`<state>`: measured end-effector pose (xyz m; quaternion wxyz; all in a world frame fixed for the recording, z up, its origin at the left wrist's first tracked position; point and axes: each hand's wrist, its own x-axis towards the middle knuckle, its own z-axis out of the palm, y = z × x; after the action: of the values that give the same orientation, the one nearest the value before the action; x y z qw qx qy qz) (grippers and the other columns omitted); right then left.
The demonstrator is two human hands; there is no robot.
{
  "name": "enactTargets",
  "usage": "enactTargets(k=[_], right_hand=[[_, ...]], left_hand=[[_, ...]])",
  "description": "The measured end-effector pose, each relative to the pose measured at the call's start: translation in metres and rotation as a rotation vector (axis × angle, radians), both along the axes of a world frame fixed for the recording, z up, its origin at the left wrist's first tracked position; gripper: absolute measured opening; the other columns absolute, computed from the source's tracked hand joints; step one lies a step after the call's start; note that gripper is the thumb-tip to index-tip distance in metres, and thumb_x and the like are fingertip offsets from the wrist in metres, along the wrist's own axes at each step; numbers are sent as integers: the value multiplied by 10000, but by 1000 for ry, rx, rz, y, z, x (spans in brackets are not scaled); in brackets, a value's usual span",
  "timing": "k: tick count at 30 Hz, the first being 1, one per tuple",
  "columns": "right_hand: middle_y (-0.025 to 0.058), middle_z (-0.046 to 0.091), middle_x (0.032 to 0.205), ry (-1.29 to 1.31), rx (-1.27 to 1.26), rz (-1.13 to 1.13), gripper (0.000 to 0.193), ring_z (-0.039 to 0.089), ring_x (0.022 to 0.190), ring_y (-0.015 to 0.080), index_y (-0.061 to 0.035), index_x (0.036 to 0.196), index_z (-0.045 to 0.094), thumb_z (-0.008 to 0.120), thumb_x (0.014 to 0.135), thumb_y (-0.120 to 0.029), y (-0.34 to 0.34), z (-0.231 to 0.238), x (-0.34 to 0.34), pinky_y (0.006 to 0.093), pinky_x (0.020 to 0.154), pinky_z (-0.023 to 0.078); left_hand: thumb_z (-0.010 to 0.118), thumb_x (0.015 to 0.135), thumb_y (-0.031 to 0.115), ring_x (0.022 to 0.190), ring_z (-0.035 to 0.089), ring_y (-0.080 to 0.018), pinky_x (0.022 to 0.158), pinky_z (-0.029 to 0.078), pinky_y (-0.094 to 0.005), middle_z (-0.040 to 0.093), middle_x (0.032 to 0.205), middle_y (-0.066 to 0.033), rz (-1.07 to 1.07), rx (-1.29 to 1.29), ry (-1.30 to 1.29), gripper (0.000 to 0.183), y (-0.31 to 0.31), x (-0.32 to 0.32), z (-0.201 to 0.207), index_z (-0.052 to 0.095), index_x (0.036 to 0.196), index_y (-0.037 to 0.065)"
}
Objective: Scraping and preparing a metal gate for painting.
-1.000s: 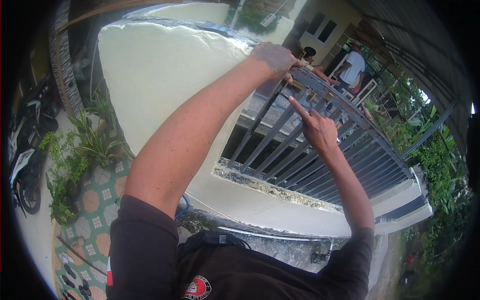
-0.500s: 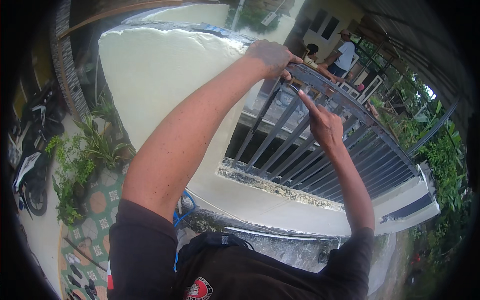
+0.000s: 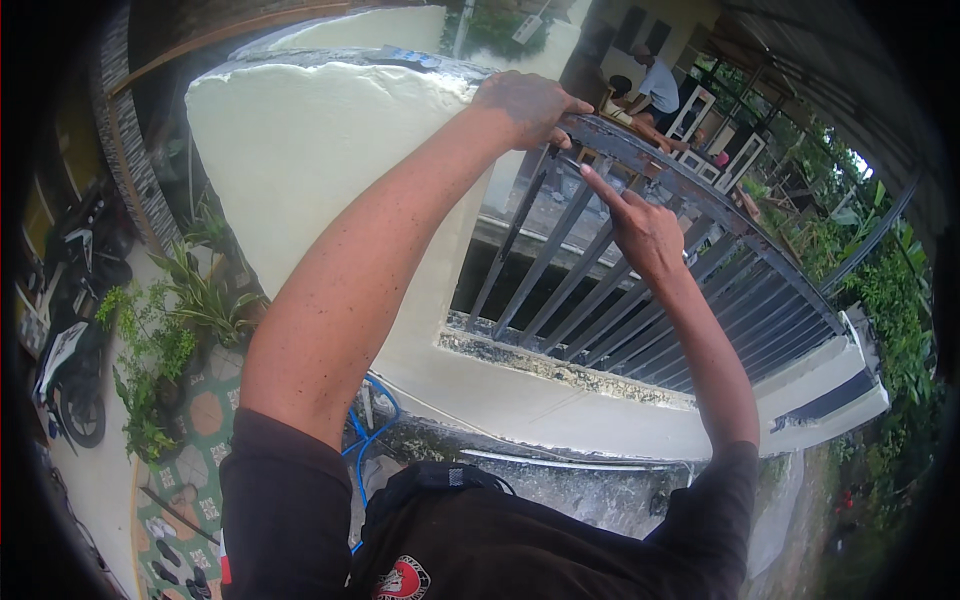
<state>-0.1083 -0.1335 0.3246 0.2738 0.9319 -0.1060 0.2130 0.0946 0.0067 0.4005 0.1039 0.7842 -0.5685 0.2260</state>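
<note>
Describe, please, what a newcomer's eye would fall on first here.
Probably the left hand at the left end of the dark metal railing, beside the cream wall. The right hand, lower down, likely comes next with its extended index finger. Blue tubing shows beside the left sleeve.

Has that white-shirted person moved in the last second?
Yes, leftward: the white-shirted person now shows beneath the dark windows in the pale yellow wall, not right of them.
</note>
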Motion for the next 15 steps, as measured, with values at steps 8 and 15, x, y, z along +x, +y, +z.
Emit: enactTargets(k=[8, 15], right_hand=[[101, 612, 748, -80, 15, 32, 811, 677, 627, 304, -486, 1551, 348, 595, 909, -55, -3, -3, 4, 440, 541, 561], [82, 616, 760, -83, 7, 20, 834, 669, 606, 300, -515, 1546, 335, 603, 903, -57, 1, -10, 10, 437, 536, 563]], left_hand=[[637, 871, 520, 1156, 678, -222, 1017, 552, -428, 703, 1258, 31, -7, -20, -12, 578, 2, 0, 0, 528, 1438, 482], [632, 875, 512, 1146, 683, -214, 1000, 563, -414, 706, 1248, 37, 8, -24, -31, 581, 2, 1, -1, 527, 1445, 469]])
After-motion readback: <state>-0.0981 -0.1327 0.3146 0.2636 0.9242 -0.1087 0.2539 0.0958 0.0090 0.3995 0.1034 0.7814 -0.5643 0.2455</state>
